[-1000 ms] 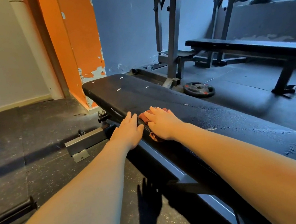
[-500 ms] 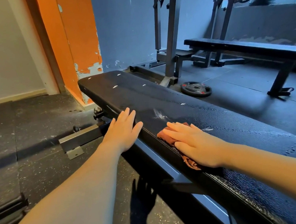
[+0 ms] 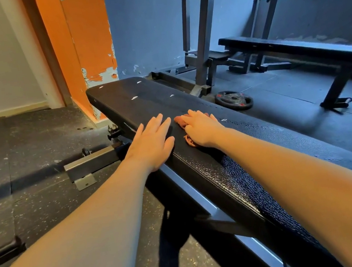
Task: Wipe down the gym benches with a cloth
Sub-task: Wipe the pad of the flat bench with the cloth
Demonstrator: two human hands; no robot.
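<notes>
- Sliding back up the bench (image 3: 142,97), the right hand (image 3: 203,129) presses the cloth (image 3: 189,141) flat, fingers together, just beside the left hand (image 3: 152,142).
- Left fingers straight, slightly spread, on the edge; far end likely unwiped.

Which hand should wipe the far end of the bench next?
Right. The right hand presses the cloth on the bench; the left hand just rests on the bench edge, without a cloth.

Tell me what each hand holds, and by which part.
Nothing is gripped. The right hand presses flat on the reddish cloth; the left hand rests flat on the near edge of the bench pad.
</notes>
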